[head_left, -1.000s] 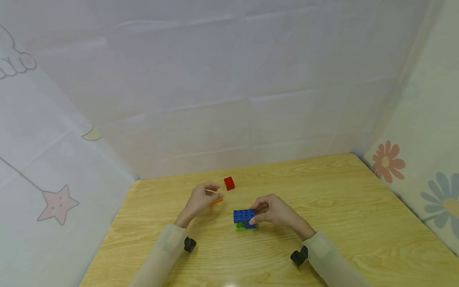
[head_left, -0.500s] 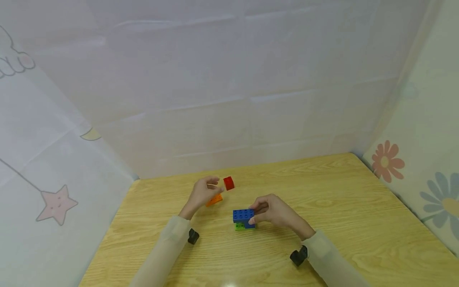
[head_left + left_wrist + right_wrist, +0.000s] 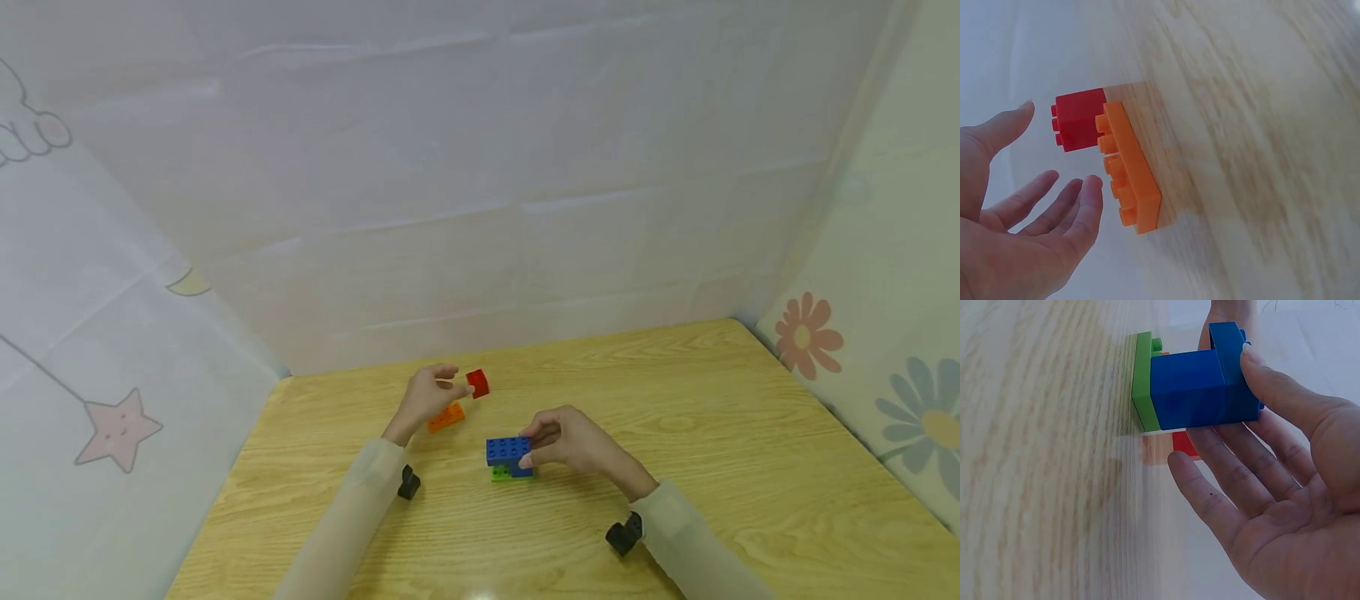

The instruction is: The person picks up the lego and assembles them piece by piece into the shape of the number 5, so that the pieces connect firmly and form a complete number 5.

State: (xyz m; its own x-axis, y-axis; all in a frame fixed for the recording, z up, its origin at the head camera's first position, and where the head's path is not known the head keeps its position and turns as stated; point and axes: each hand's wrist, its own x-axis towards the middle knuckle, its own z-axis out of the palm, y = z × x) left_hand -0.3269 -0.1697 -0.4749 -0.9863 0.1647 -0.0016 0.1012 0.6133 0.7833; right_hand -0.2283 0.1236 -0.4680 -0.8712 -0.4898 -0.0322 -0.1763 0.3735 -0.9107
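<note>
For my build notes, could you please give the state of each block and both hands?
Red block: loose, studs up.
Orange brick: loose, studs up.
Green plate: flat on the table, partly covered.
Lower blue block: on the plate.
Upper blue block: overhanging the lower one.
Left hand: open, empty.
Right hand: gripping the blue blocks.

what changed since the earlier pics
The left hand moved forward from the orange brick toward the red brick, leaving the orange brick in plainer view; whether it had been gripped is unclear. The right hand still holds the blue and green stack; stack and red brick stayed put.
</note>
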